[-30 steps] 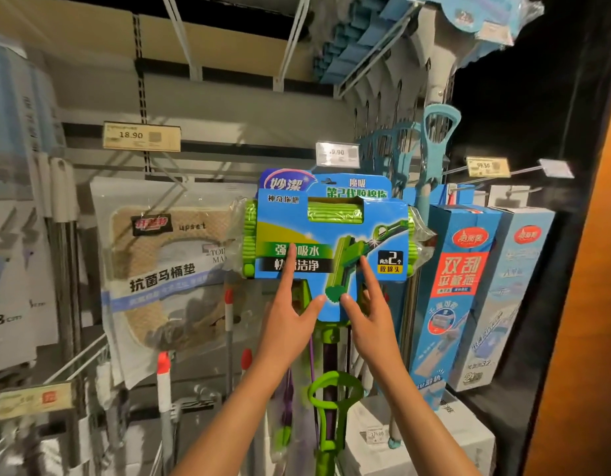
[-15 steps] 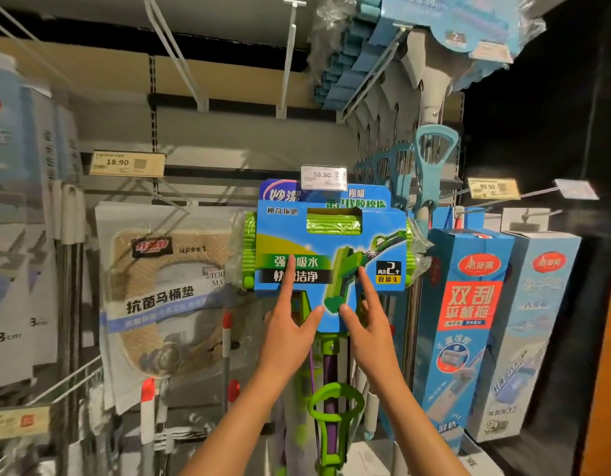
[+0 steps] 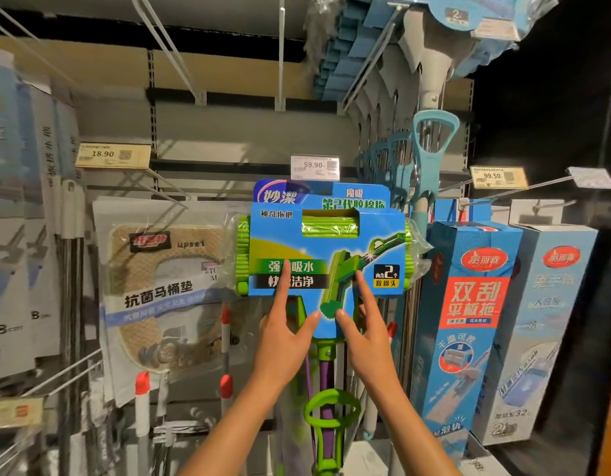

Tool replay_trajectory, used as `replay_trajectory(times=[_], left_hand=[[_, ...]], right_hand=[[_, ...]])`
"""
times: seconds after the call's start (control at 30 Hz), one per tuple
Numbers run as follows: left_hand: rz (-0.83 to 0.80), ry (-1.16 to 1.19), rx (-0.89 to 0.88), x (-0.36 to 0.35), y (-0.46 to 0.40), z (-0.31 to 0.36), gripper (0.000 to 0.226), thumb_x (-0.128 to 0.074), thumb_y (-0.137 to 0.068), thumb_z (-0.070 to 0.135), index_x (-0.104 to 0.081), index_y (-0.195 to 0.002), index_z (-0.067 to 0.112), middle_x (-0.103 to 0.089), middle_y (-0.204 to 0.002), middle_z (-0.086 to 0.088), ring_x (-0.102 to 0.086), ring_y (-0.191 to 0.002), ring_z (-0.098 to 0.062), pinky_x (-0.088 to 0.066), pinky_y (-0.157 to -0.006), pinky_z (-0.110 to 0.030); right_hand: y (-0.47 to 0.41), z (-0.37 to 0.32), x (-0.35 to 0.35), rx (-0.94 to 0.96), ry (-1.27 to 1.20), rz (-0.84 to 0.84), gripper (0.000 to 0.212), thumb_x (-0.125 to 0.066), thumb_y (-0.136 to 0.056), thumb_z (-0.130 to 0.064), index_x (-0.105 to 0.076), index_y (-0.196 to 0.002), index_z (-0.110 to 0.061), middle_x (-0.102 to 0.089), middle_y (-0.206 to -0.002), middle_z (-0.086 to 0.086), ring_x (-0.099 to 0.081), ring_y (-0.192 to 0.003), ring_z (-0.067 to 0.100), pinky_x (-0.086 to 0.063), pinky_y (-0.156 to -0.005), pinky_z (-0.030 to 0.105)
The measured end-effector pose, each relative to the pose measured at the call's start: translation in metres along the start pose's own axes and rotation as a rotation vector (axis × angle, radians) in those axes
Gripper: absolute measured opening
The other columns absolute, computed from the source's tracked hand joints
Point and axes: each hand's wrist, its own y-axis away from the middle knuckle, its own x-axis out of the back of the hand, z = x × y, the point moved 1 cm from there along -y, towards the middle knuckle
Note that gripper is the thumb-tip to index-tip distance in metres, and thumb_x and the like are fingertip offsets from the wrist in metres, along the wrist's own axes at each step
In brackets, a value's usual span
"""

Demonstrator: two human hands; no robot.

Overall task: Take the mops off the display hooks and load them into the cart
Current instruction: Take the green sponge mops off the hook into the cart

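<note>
A green sponge mop (image 3: 326,242) in a blue card sleeve hangs on the display, its green and purple handle (image 3: 326,400) running down below. My left hand (image 3: 285,333) has straight fingers laid on the lower left of the card, index finger pointing up over the print. My right hand (image 3: 367,333) touches the lower right of the card with spread fingers, thumb by the card's bottom tab. More blue-headed mops (image 3: 431,156) hang on hooks above and to the right. No cart shows in this view.
A bagged toilet seat mat (image 3: 166,286) hangs to the left. Tall blue boxed flat mops (image 3: 469,321) stand to the right. Price tags (image 3: 314,165) sit on hook ends. Red-tipped poles (image 3: 142,400) stand low on the left. An orange panel edges the far right.
The view has tilted up slightly. Both hands stay on the lower part of the green mop's card, having shifted only a little with it.
</note>
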Motion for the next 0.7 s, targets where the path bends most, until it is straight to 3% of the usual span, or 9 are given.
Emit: replay_trajectory(times=[0.13, 0.3, 0.57, 0.7], left_hand=[[0.014, -0.018, 0.008, -0.001, 0.004, -0.001, 0.090, -0.067, -0.095, 0.018, -0.004, -0.153, 0.046, -0.017, -0.150, 0.027, -0.045, -0.074, 0.034, -0.041, -0.067, 0.002], [0.038, -0.010, 0.006, 0.002, 0.008, -0.005, 0.091, -0.068, -0.095, 0.017, -0.005, -0.152, 0.049, -0.014, -0.141, 0.040, -0.047, -0.078, 0.033, -0.042, -0.069, 0.001], [0.069, -0.036, -0.004, 0.010, 0.004, 0.001, 0.091, -0.068, -0.094, 0.019, -0.006, -0.149, 0.057, -0.019, -0.135, 0.046, -0.051, -0.060, 0.006, -0.045, -0.057, -0.010], [0.049, -0.030, -0.014, 0.013, -0.004, 0.004, 0.090, -0.068, -0.095, 0.017, -0.008, -0.152, 0.052, -0.020, -0.135, 0.045, -0.052, -0.064, 0.017, -0.045, -0.060, -0.006]], right_hand=[[0.002, 0.004, -0.001, -0.004, -0.028, -0.008, 0.068, -0.055, -0.100, -0.005, -0.028, -0.144, -0.050, -0.030, -0.153, -0.030, -0.028, -0.139, -0.016, -0.029, -0.105, 0.003], [0.005, 0.004, -0.004, 0.000, -0.034, -0.027, 0.069, -0.055, -0.100, -0.004, -0.028, -0.144, -0.050, -0.031, -0.150, -0.033, -0.029, -0.139, -0.016, -0.031, -0.106, 0.005], [0.001, -0.003, -0.010, 0.015, -0.029, -0.049, 0.068, -0.055, -0.101, -0.007, -0.027, -0.144, -0.051, -0.029, -0.152, -0.032, -0.027, -0.140, -0.015, -0.029, -0.110, 0.007], [-0.006, -0.008, -0.011, 0.022, -0.029, -0.036, 0.067, -0.055, -0.101, -0.008, -0.026, -0.144, -0.051, -0.029, -0.153, -0.029, -0.026, -0.140, -0.015, -0.029, -0.108, 0.005]])
